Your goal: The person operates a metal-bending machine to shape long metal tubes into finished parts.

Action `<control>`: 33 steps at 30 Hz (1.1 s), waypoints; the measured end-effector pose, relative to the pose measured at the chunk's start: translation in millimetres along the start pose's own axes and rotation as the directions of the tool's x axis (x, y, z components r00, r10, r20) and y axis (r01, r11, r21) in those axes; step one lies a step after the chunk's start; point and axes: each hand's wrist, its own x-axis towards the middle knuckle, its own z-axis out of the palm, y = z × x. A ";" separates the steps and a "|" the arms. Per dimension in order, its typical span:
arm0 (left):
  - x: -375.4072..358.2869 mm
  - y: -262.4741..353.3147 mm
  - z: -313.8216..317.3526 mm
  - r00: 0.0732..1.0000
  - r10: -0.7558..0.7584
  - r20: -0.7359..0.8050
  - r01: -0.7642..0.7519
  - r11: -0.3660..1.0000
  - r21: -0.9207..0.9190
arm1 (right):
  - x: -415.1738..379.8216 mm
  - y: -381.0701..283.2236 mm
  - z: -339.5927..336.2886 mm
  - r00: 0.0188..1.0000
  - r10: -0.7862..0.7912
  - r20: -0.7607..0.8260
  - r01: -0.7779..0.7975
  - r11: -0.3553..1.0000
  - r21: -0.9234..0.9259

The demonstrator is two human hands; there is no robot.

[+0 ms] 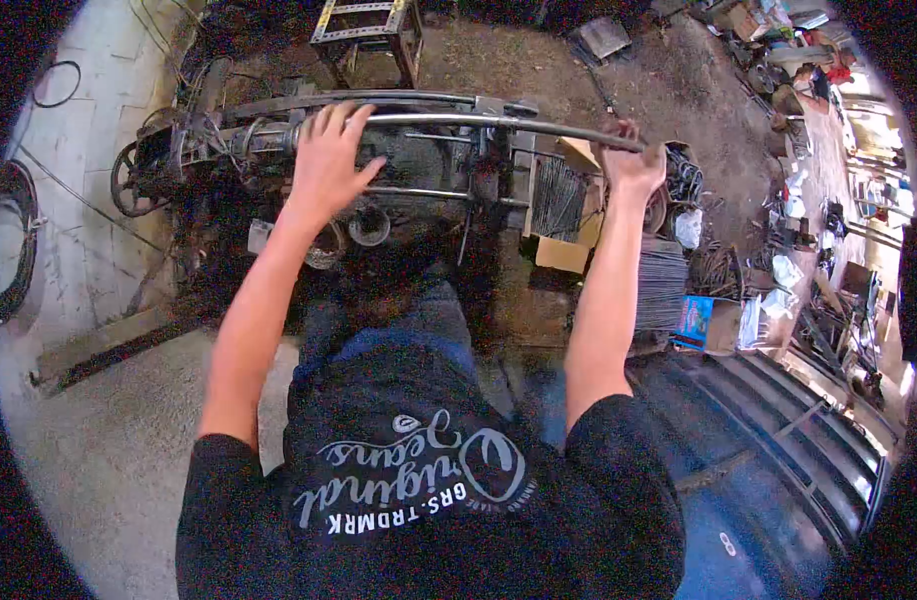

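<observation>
A long metal rod (459, 118) runs across a machine (269, 138) that looks like a lathe. Near its right end my right hand (634, 170) is closed around it. My left hand (327, 160) lies over the rod's left part, beside the machine's round head, fingers stretched and thumb apart. A second bright bar (419, 191) runs lower down, parallel to the rod. Under the left hand, the contact with the rod is partly hidden.
Right of the machine stands a cardboard box (561, 255) holding thin rods, with a stack of rods (659, 285) beside it. A metal stand (364, 35) is behind. A handwheel (134, 180) sits at left, blue sheet metal (739, 470) at lower right.
</observation>
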 end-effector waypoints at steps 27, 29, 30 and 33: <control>158.6 -51.7 94.4 0.862 0.353 0.365 -0.406 0.910 0.080 | -38.0 12.9 -89.9 0.977 -0.211 0.023 0.202 0.957 0.210; 160.4 -54.2 101.1 0.843 0.295 0.450 -0.381 0.918 0.113 | -38.2 8.1 -91.8 0.964 -0.224 -0.143 0.245 0.957 0.154; 156.1 -54.0 100.4 0.846 0.296 0.443 -0.379 0.919 0.111 | -30.4 5.1 -119.6 0.944 -0.186 0.271 0.114 0.959 0.260; 137.6 -56.3 79.3 0.871 0.426 0.246 -0.451 0.891 0.054 | -86.6 40.2 -58.8 0.912 -0.229 -0.339 0.241 0.970 -0.008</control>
